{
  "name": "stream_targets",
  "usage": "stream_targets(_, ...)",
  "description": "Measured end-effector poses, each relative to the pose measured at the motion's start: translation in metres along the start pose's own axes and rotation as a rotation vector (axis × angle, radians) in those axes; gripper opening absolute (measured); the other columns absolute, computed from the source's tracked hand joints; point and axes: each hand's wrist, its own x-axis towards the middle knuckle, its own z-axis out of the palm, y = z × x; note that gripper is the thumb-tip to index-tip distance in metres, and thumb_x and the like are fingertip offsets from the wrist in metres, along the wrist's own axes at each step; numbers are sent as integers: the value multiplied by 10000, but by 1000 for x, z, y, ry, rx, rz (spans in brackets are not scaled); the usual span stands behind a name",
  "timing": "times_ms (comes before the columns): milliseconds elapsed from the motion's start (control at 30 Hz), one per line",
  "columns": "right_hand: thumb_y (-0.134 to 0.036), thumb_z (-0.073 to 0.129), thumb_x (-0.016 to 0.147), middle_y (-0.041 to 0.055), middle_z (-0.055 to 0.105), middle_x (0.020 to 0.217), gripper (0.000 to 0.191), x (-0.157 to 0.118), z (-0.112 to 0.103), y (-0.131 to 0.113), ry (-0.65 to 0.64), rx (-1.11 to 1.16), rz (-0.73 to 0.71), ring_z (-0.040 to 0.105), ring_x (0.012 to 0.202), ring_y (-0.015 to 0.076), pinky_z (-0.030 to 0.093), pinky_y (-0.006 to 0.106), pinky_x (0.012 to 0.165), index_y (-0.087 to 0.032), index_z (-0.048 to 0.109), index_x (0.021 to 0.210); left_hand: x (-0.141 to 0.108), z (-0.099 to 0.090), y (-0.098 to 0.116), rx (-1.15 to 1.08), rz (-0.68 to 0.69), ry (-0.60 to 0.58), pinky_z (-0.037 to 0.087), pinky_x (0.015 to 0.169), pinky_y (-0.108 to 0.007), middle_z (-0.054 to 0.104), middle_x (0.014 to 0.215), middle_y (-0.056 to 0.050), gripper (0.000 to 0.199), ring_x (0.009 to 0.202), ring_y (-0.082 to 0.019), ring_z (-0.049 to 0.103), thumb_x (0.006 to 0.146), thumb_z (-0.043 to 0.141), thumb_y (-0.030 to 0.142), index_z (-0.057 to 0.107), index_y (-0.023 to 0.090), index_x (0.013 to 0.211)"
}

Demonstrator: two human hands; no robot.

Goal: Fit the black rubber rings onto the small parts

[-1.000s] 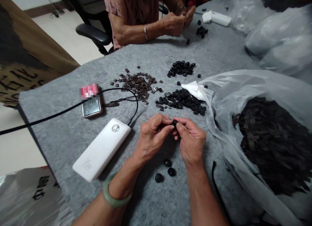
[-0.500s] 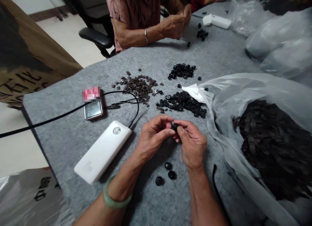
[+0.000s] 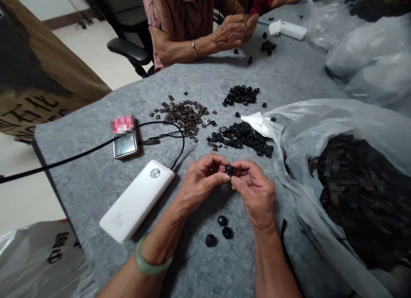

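Note:
Between my two hands is a small round black plastic part (image 3: 229, 169). My left hand (image 3: 203, 178) pinches it between thumb and fingers from the left. From the right, my right hand (image 3: 253, 186) closes its thumb and fingertips on it too. Below them on the grey table (image 3: 205, 274) lie three round black caps (image 3: 222, 220). Beyond my hands is a pile of flat black discs (image 3: 245, 137). Farther back sits a heap of black rings (image 3: 242, 94), and to its left a scatter of small brown metal clips (image 3: 186, 114).
A white power bank (image 3: 137, 201) lies left of my hands, cabled near a small screened device (image 3: 125, 144). On the right, an open clear plastic bag (image 3: 298, 169) holds dark strips (image 3: 359, 199). Across the table a co-worker's hands (image 3: 236, 28) work near more black parts (image 3: 268, 46).
My right fingers have shifted around the black part, which now shows more plainly between both hands. The co-worker's hands have moved slightly. The view has shifted a little.

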Motion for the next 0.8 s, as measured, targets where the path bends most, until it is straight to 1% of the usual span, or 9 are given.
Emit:
stream_targets(67,-199,656,902,-13,666,990,202,1,0,-3,-39,-62,-65,665,833,12,555,90,760,-204,642,1104,0,-1,0,-9,-1,22,439,662,-189,631,751,13,276,704,-73,558,689,895,247,683,147,834)
stream_targets(133,-191,664,900,-12,653,981,199,2,0,-5,-42,-138,-98,659,849,15,551,99,787,-205,637,1096,0,-2,0,-28,-22,27,450,662,-204,643,743,1,277,705,-89,575,686,897,258,671,145,797)
stream_targets(300,-158,652,901,-16,636,930,158,3,-2,-6,-18,-247,-128,626,798,17,524,118,743,-202,644,1053,0,-2,0,-78,-80,0,489,646,-207,682,757,-13,278,681,-93,607,674,905,261,691,143,806)
stream_targets(400,-111,647,885,-24,617,895,174,5,-5,-6,-10,-314,-167,589,766,7,500,107,721,-193,635,1037,0,-1,0,-90,-125,-29,535,663,-241,710,791,-29,259,669,-107,638,723,872,289,726,143,880)
stream_targets(467,-70,642,865,-26,611,898,202,6,-6,-7,-10,-368,-197,565,767,0,481,99,717,-185,626,1031,-1,1,1,-73,-130,-16,535,678,-243,720,796,-37,247,667,-107,647,750,853,294,742,139,908)
stream_targets(567,-27,633,844,-25,613,915,227,7,-6,-10,-15,-418,-240,537,767,-4,467,96,730,-172,622,1018,-1,3,0,-71,-128,37,506,657,-208,709,746,-21,247,642,-85,625,712,879,271,740,133,861)
stream_targets(667,-55,656,850,-19,615,926,205,7,-7,-13,-20,-404,-254,524,766,1,469,105,733,-171,633,1017,-1,5,1,-116,-144,58,491,645,-182,690,713,-8,268,638,-72,616,680,897,256,735,122,847)
stream_targets(733,-113,659,878,-6,620,948,167,6,-8,-13,-41,-360,-224,534,774,10,480,118,731,-175,645,1032,-1,5,1,-147,-167,50,501,659,-185,694,722,-15,279,648,-77,633,687,889,255,739,113,874)
stream_targets(800,-179,624,924,11,624,969,113,6,-10,-12,-55,-293,-175,573,824,28,500,135,749,-176,657,1032,-2,4,1,-173,-185,36,524,672,-205,702,739,-27,281,645,-88,647,702,875,259,744,105,896)
